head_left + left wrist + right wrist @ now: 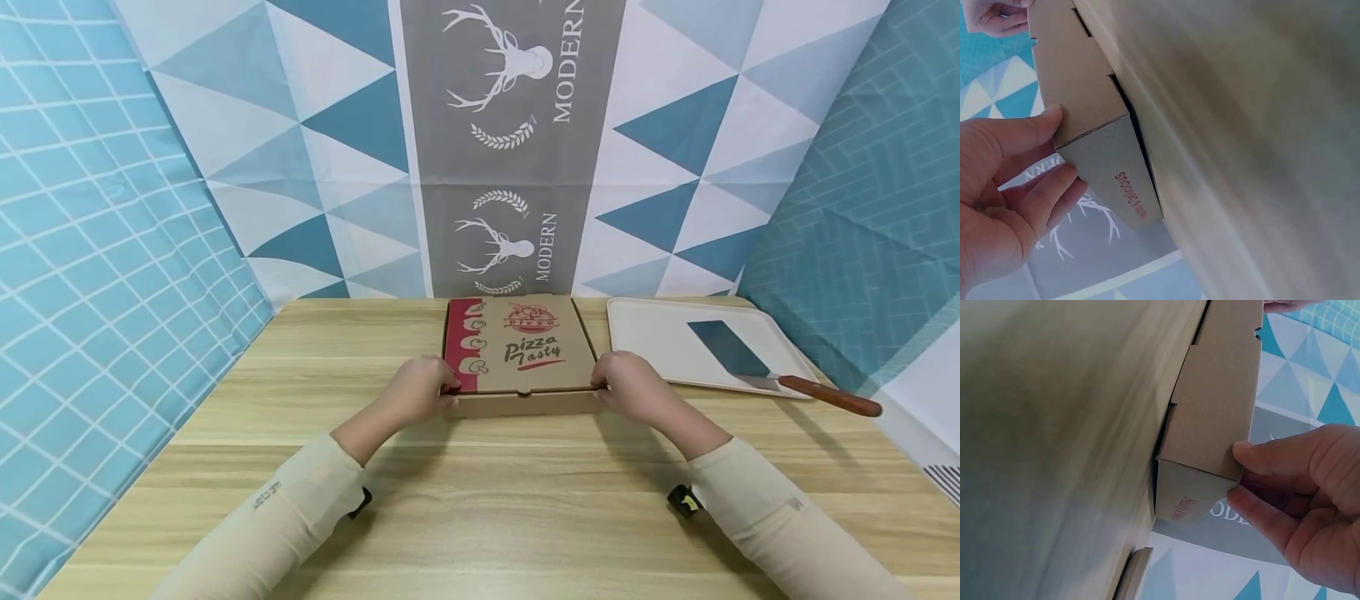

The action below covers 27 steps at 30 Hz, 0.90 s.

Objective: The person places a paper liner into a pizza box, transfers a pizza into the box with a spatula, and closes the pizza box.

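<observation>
A closed cardboard pizza box (536, 346) lies on the table, its brown lid printed with red and dark lettering and a red strip down the left. My left hand (426, 390) grips the box's near left corner; in the left wrist view the thumb (1041, 128) presses the front wall while the fingers touch the side wall. At the near right corner, my right hand (633, 387) pinches the box in the same way, thumb (1272, 456) on the front wall. A thin dark gap shows under the box in both wrist views; whether it is lifted I cannot tell.
Right of the box stands a white tray (637, 333). Across it lies a broad dark blade (727, 346) whose wooden handle (832, 394) sticks out over the tray's near right edge. Patterned cloth walls (352, 150) close off the wooden table (517, 508) at the back and sides.
</observation>
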{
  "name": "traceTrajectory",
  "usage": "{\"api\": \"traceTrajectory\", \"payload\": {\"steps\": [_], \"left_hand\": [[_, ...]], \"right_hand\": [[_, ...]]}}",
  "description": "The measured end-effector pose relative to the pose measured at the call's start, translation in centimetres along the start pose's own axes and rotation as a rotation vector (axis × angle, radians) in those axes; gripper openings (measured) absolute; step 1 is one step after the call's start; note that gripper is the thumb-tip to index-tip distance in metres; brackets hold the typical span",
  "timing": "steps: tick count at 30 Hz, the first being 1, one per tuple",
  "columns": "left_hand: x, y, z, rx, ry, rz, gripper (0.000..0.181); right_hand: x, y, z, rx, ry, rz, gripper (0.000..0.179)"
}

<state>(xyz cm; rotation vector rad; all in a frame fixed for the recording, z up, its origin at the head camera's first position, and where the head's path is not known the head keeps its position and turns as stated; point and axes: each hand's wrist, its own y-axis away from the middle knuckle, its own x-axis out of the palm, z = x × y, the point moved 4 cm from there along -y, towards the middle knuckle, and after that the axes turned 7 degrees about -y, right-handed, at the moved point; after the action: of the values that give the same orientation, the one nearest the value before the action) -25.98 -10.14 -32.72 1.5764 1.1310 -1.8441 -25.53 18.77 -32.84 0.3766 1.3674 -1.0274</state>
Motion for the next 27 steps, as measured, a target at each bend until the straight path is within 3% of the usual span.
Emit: {"api": "traceTrajectory", "payload": {"steps": [8, 17, 22, 27], "left_hand": [[0.6, -2.0, 1.4, -0.025, 0.005, 0.015, 0.013], [1.1, -3.7, 2.4, -0.083, 0.023, 0.079, 0.018], [1.2, -3.8, 2.6, -0.097, 0.04, 0.092, 0.019], [1.3, -3.3, 2.5, -0.089, 0.063, 0.063, 0.021]], "right_hand": [[0.2, -1.5, -0.9, 0.039, 0.011, 0.006, 0.013], [0.3, -2.5, -1.9, 0.068, 0.005, -0.007, 0.012], [0.5, -2.6, -2.2, 0.088, -0.002, -0.005, 0.009], [0.7, -2.4, -2.1, 0.086, -0.005, -0.015, 0.007]]}}
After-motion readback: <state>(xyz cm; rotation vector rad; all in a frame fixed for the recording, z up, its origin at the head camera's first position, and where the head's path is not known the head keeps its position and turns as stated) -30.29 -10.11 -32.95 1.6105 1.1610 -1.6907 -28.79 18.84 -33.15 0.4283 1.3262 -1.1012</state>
